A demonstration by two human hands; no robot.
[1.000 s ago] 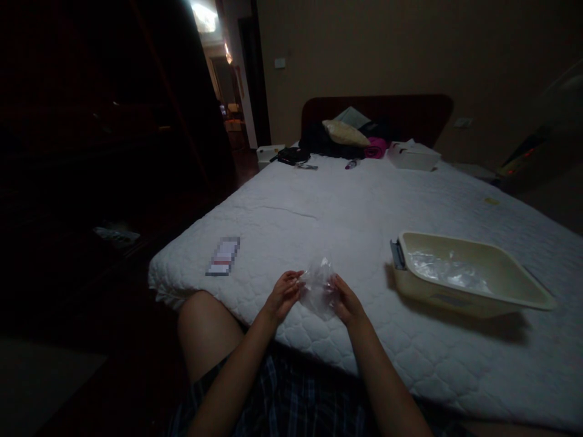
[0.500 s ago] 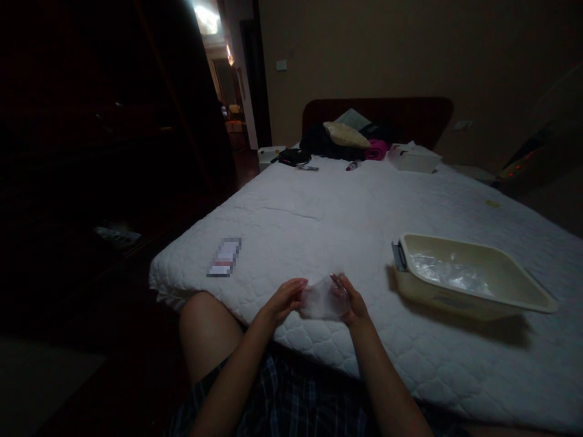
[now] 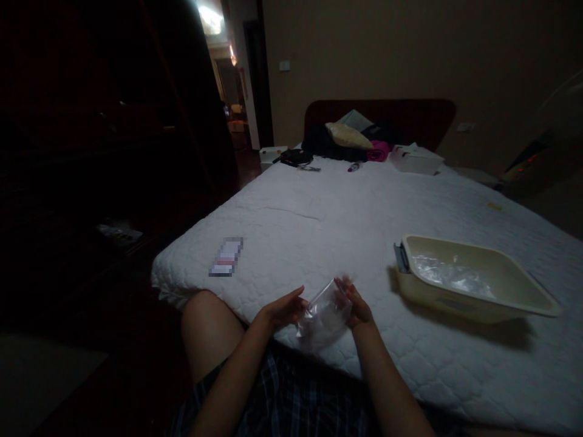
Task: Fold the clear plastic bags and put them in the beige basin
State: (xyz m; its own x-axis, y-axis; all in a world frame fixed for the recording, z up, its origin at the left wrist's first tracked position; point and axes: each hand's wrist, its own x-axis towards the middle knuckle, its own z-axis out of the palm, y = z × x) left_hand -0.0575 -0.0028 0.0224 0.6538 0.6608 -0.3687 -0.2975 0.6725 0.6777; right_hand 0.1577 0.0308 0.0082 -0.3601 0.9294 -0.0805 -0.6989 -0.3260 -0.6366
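Note:
A clear plastic bag (image 3: 325,315) is tilted over the near edge of the bed, just above my lap. My right hand (image 3: 357,303) grips its upper right side, the fingertips smeared by motion. At the bag's left edge is my left hand (image 3: 286,306), its index finger stretched out and apart from the thumb. Whether the other left fingers touch the plastic is hard to see. To the right, a cream plastic bin (image 3: 478,306) with a grey latch holds crumpled clear plastic (image 3: 450,273).
A white quilted mattress (image 3: 282,243) spreads before me. On it lies a blurred-out phone-like rectangle (image 3: 226,257) at left. Near the headboard (image 3: 419,115) are dark fabric, a pale cushion (image 3: 348,135), a pink roll (image 3: 378,150) and a white box (image 3: 416,159).
The bag has swung from lying level between both hands to a slanted, more opened-out position. My left fingers have straightened away from it, while my right hand keeps hold.

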